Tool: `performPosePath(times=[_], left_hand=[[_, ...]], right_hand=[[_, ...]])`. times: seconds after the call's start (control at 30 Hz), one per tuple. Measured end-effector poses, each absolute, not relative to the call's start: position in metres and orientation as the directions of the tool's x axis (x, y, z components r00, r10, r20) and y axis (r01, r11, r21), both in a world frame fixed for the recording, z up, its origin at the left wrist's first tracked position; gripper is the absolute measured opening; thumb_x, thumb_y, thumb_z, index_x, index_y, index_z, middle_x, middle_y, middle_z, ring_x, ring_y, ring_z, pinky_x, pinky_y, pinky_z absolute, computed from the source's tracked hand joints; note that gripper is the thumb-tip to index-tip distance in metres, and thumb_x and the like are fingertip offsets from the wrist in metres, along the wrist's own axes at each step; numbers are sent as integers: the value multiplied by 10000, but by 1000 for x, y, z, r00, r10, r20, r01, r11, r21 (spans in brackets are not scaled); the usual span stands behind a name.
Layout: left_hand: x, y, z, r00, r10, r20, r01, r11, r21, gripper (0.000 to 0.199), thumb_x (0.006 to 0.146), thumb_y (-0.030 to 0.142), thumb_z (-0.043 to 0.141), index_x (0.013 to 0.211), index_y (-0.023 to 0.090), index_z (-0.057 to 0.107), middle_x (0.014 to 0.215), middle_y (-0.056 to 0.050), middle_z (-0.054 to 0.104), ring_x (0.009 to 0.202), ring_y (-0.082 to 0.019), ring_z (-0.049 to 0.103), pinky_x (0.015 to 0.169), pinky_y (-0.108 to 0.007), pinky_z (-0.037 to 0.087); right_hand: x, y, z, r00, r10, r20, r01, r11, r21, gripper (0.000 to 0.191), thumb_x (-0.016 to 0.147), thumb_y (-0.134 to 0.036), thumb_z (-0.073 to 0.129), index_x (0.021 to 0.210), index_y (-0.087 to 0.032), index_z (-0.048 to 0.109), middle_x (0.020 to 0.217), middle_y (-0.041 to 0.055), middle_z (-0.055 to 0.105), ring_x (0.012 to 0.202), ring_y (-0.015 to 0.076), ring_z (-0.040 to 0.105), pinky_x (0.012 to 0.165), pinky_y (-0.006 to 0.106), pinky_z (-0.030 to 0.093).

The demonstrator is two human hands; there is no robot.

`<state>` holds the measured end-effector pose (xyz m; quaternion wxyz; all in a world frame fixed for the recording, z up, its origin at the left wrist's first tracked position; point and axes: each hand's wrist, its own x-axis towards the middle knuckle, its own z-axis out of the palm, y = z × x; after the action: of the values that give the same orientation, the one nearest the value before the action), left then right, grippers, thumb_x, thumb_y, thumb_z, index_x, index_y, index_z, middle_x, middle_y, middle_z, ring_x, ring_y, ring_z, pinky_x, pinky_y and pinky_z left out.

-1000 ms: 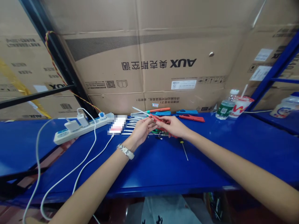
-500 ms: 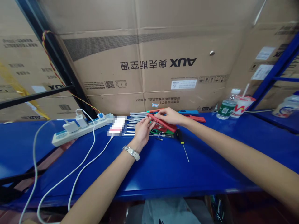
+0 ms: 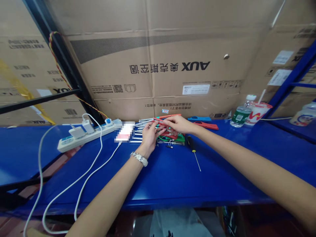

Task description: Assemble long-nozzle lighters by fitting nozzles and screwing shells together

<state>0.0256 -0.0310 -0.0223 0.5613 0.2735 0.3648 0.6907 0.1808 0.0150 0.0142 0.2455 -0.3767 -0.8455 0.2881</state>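
Observation:
My left hand (image 3: 149, 137) and my right hand (image 3: 179, 124) meet over a row of stick lighters with long metal tubes. Between their fingertips is a red stick lighter (image 3: 160, 120), pinched from both sides; my fingers cover much of it. Beneath and around my hands lie more lighters, among them a green one (image 3: 181, 138) and an orange one (image 3: 170, 116). Past my right hand are a blue lighter (image 3: 199, 118) and another red lighter (image 3: 206, 125). A screwdriver (image 3: 191, 144) with a black and yellow handle lies just right of the row, beside a small black-and-white part (image 3: 169, 146).
On the left of the blue tabletop (image 3: 172, 181) are a white power strip (image 3: 85, 136) with chargers, trailing white cables, and a phone (image 3: 125, 131) with a blurred screen. A green-labelled bottle (image 3: 240, 115) and a red-and-white cup (image 3: 258, 113) stand right. Cardboard (image 3: 168, 49) rises behind.
The red lighter has turned between my hands: its handle, earlier slanting down to the right below my right hand, is now mostly hidden. The view has shifted slightly.

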Motion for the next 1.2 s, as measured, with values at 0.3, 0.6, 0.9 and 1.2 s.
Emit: performPosePath(times=[0.3,0.6,0.9,1.2], left_hand=[[31,-28,-23,-304,952,-39,-645,-176,744,215,880,31,673,723,144,577,687,16,671,678,-99,709,867,-279,615],[30,-22,-25,-234,968,-86,-651,-90,754,268,957,64,608,699,135,586,627,8,634,608,-77,645,876,-296,630],[32,-26,-22,-228,967,-115,-648,-63,759,343,1003,109,550,662,124,581,618,-12,623,592,-91,635,881,-331,627],[30,-28,-19,-207,975,-74,-659,-83,747,320,1001,137,566,682,135,593,662,-12,630,628,-94,647,876,-320,628]], right_hand=[[174,24,14,-553,774,309,574,622,-533,326,1041,-303,483,1234,-153,698,917,75,739,748,176,628,710,290,444],[173,48,11,-663,675,325,634,737,-236,348,1071,-314,387,1158,-170,692,1130,152,734,1034,281,678,869,368,478],[175,59,3,-570,753,329,656,658,-370,479,856,-97,581,1325,-156,656,1140,118,752,970,241,700,880,347,516],[173,66,4,-497,793,352,669,608,-427,468,857,-69,538,1290,-145,699,1085,144,733,974,259,680,924,397,509]])
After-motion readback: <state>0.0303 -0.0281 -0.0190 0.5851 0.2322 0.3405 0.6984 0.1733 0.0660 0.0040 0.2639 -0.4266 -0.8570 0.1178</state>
